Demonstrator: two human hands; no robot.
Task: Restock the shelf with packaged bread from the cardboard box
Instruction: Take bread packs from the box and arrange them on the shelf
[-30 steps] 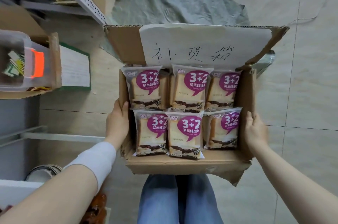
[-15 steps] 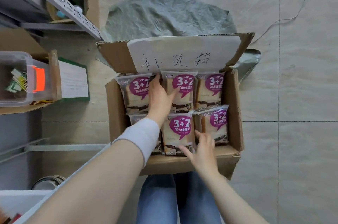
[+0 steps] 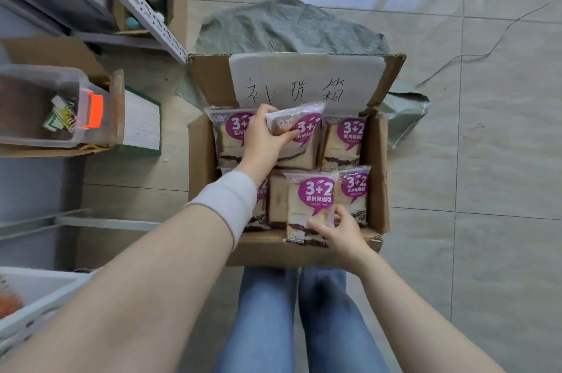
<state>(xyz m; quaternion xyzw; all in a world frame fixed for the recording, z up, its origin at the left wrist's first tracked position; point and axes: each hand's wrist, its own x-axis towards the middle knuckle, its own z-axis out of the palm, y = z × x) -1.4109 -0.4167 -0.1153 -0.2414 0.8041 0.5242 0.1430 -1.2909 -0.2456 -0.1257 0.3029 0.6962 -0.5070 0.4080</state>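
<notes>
An open cardboard box (image 3: 378,178) sits on the floor in front of my knees, holding several bread packs with purple "3+2" labels. My left hand (image 3: 262,141) grips the middle pack of the far row (image 3: 299,135), which is lifted and tilted above its neighbours. My right hand (image 3: 337,228) holds the lower edge of the middle pack of the near row (image 3: 310,205), raised out of its row. A pack at the far right (image 3: 343,141) and one at the near right (image 3: 354,190) still lie in the box. My left forearm hides the near-left pack.
A metal shelf upright (image 3: 143,7) runs up the left. A clear plastic bin with an orange latch (image 3: 60,105) rests in a cardboard tray on the left. A grey-green bag (image 3: 289,29) lies behind the box. A thin cable (image 3: 492,47) crosses the tiled floor at the right.
Both hands left the box's sides and reached inside. The left hand closed on the far middle pack and raised it; the right hand took the near middle pack and lifted it.
</notes>
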